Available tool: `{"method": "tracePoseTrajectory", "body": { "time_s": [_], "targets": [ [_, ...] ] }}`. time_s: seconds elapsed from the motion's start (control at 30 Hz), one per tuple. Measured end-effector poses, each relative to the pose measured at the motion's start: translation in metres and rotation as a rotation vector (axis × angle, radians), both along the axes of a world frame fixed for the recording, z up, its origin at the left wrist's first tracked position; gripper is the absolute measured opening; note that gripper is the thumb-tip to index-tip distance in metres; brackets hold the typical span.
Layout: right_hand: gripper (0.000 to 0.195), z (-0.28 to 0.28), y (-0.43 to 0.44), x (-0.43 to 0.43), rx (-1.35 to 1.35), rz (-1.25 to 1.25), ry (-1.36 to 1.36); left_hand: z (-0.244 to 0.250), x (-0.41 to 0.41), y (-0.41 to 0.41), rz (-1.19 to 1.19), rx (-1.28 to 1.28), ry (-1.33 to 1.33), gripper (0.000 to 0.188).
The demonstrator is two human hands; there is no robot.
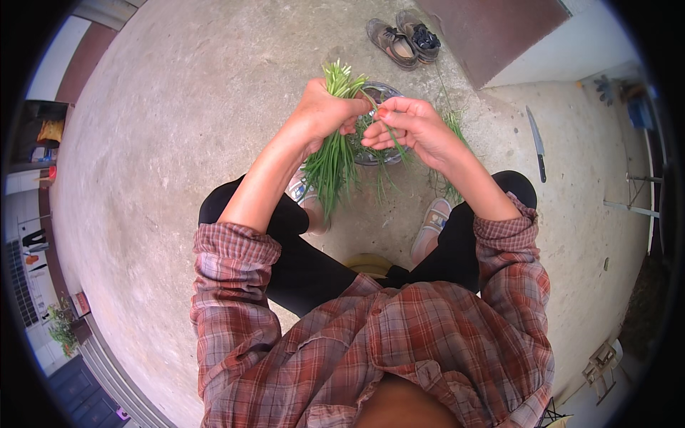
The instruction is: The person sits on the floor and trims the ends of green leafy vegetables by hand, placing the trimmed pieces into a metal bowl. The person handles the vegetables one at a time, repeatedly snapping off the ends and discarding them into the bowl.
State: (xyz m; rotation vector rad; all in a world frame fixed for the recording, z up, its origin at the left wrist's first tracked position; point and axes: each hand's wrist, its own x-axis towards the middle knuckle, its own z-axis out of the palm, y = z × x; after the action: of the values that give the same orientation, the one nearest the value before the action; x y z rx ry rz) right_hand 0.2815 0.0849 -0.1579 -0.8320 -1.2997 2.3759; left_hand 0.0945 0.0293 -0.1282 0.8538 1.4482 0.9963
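Note:
My left hand (325, 111) is closed around a bunch of garlic chives (333, 168). Its pale cut ends point away from me and the green leaves droop towards my left foot. Just to the right, my right hand (415, 128) pinches a thin green stalk (395, 138) between thumb and forefinger, its other fingers spread. Below both hands stands a round metal basin (388, 85) with green bits inside; the hands hide much of it. More loose chives (454, 124) lie on the concrete beyond my right forearm.
A kitchen knife (537, 142) with a black handle lies on the concrete floor (160, 160) to the right. A pair of worn shoes (393, 44) sits past the basin, near a wall (567, 48). My sandalled feet (432, 219) flank the basin's near side. A wooden stool (602, 364) stands far right.

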Motion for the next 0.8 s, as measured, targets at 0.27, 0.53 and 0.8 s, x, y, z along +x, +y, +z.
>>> {"method": "tracePoseTrajectory", "body": {
  "time_s": [0.27,0.53,0.8],
  "targets": [
    [0.017,-0.001,0.001,0.001,0.002,-0.017,-0.007,0.001,-0.001,0.001,0.001,-0.016,0.021,0.008],
    [0.017,0.000,0.004,0.004,-0.008,0.004,-0.003,0.004,-0.008,0.000,0.011,-0.032,-0.130,0.009],
    [0.015,0.001,0.002,0.008,0.001,-0.035,-0.025,0.017,-0.020,-0.003,0.079,-0.002,-0.196,0.007]
  ]
}}
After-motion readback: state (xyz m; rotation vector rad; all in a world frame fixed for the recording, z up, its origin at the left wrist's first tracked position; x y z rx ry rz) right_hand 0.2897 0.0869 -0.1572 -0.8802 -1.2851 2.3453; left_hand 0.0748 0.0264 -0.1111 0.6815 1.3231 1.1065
